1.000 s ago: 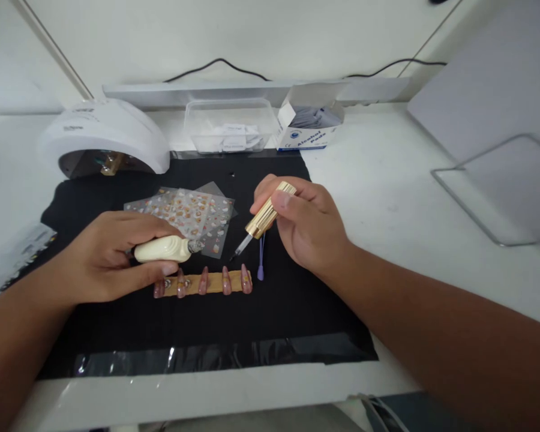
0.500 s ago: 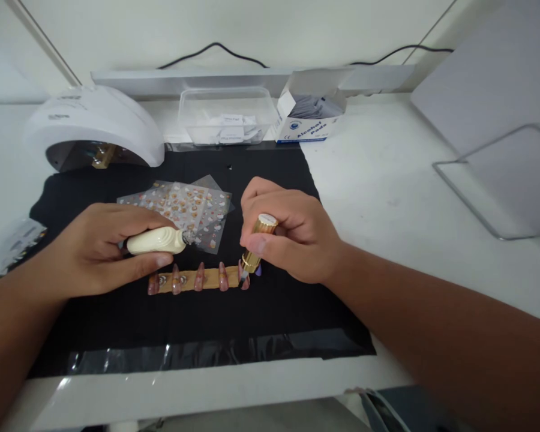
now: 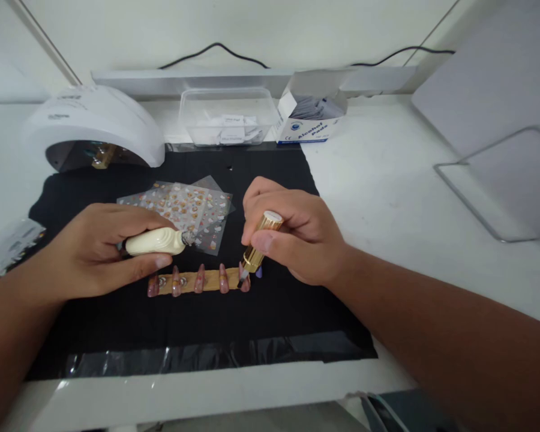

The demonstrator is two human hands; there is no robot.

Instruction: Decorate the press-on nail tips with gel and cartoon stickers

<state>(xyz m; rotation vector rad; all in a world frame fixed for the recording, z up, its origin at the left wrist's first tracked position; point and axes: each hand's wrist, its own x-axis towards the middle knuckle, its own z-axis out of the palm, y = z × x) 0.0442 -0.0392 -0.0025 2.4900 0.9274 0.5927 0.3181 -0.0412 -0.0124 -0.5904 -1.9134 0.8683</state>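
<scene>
Left hand [image 3: 94,249]: curled around a cream bottle [image 3: 155,242], held level over the black mat [image 3: 117,324].
Right hand [image 3: 292,237]: pinching a gold-capped brush [image 3: 258,246], bristle tip touching the rightmost nail.
Nail strip [image 3: 200,280]: flat on the mat, just below both hands.
Sticker sheets [image 3: 184,207]: behind the bottle.

Five pink press-on nails [image 3: 200,278] sit in a row on one tan strip [image 3: 210,280]. Several overlapping clear sticker sheets [image 3: 184,211] lie behind, their exact number hard to tell. There is one white domed nail lamp [image 3: 90,129], one clear plastic tub [image 3: 227,117], one white-and-blue cardboard box [image 3: 308,123], one cream bottle [image 3: 155,242], one gold-handled brush [image 3: 261,240], and one black mat [image 3: 180,324].
</scene>
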